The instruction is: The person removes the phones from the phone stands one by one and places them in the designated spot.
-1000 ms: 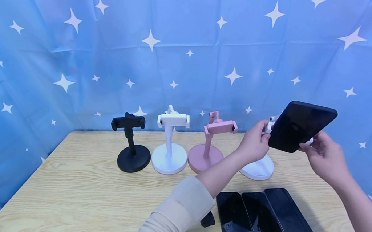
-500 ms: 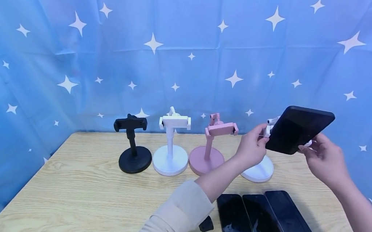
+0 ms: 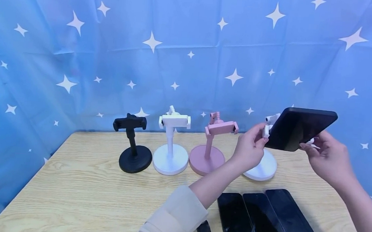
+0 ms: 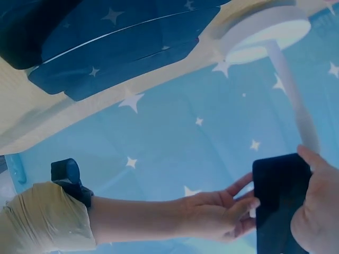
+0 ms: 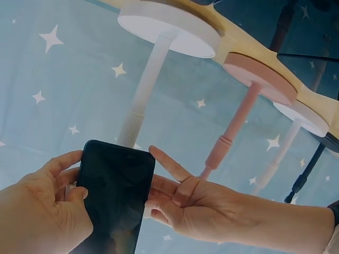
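Note:
A black smartphone (image 3: 298, 130) is held tilted back at the clamp of the rightmost white phone stand, whose base (image 3: 262, 168) rests on the table. My left hand (image 3: 248, 146) pinches the white clamp end at the phone's left side. On the other side, my right hand (image 3: 328, 156) pinches the clamp's right end, its thumb touching the phone's edge. In the right wrist view, the right hand (image 5: 50, 211) and left hand (image 5: 185, 209) flank the phone (image 5: 114, 193), in front of the stand's ribbed stem (image 5: 140, 100). The phone hides most of the clamp.
Black (image 3: 135, 159), white (image 3: 170, 160) and pink (image 3: 206, 160) phone stands line the table's back to the left. Three dark phones, one of them the right phone (image 3: 294, 221), lie side by side in front. A blue starry curtain (image 3: 190, 58) hangs behind.
The phone has tilted further back, its upper edge lowering and its screen looking more foreshortened. Both hands keep their hold on either side. The head view has shifted slightly.

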Motion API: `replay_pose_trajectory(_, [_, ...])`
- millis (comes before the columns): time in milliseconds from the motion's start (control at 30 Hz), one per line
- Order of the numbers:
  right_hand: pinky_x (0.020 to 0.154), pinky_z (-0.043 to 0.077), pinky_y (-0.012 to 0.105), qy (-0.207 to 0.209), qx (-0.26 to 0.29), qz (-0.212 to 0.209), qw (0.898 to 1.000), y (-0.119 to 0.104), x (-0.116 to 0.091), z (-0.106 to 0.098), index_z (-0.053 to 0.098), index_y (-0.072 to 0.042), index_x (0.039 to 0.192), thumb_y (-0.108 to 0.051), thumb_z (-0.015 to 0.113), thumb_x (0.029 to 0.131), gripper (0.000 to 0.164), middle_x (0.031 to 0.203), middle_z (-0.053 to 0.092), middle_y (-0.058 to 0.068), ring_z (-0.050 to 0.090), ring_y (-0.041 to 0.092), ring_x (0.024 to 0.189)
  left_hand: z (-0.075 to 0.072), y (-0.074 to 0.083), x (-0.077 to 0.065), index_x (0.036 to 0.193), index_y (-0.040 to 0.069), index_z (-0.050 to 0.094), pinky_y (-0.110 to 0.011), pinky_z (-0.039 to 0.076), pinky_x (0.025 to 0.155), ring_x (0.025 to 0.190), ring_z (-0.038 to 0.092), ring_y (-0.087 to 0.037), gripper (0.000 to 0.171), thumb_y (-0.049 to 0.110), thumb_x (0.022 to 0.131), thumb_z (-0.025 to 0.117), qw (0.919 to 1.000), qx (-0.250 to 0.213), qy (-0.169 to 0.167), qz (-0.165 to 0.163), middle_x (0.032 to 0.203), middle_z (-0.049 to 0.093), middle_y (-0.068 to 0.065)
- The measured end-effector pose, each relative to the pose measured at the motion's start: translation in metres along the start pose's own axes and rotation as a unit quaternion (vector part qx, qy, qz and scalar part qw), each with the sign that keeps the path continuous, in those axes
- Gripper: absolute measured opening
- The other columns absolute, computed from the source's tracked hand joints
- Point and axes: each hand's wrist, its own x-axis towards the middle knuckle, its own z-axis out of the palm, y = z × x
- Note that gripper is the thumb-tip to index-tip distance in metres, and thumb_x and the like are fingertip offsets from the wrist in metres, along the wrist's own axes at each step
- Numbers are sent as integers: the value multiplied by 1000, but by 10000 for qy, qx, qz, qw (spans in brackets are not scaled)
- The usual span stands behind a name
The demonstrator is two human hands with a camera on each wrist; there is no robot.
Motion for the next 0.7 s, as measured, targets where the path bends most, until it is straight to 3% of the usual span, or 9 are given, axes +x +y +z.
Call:
replay_pose_trajectory(133, [49, 37, 8, -94, 47, 27, 9999, -7, -2, -3, 56, -3, 97, 10, 54, 82, 20, 75, 47, -40, 46, -25, 68, -5, 3, -4, 124, 9, 53, -8, 42, 82, 105, 56, -3, 34, 0, 92, 50, 9999, -59, -56, -66, 118, 61, -6])
replay_pose_trajectory(367, [47, 36, 11, -105, -98, -46, 9999, -21, -6, -9, 58, -4, 98, 10, 60, 80, 22, 76, 46, -40, 44, -26, 68, -19, 13, -13, 128, 5, 50, -9, 45, 76, 102, 58, -5, 38, -1, 91, 50, 9990, -320, -294, 95, 119, 60, -10])
replay_pose_trajectory(567, [45, 34, 13, -220, -237, -57, 9995, -34, -10, -15, 58, -4, 102, 8, 63, 79, 26, 76, 45, -38, 44, -23, 64, -33, 23, -23, 134, 5, 45, -11, 48, 70, 102, 59, -6, 42, 2, 92, 50, 9971, -522, -541, -142, 122, 58, -11])
replay_pose_trajectory(633, [46, 36, 12, -247, -266, -67, 9993, -37, -12, -17, 58, -3, 102, 9, 63, 78, 27, 75, 51, -31, 43, -26, 66, -37, 25, -26, 134, 5, 44, -12, 49, 69, 101, 59, -6, 43, 2, 92, 50, 9963, -587, -601, -193, 123, 58, -11])
replay_pose_trajectory(700, [47, 37, 10, -253, -261, -70, 9993, -40, -14, -17, 58, -2, 102, 10, 64, 77, 28, 74, 61, -15, 43, -27, 66, -40, 26, -28, 135, 5, 43, -13, 49, 68, 101, 60, -8, 43, 2, 92, 50, 9955, -639, -674, -197, 123, 57, -12])
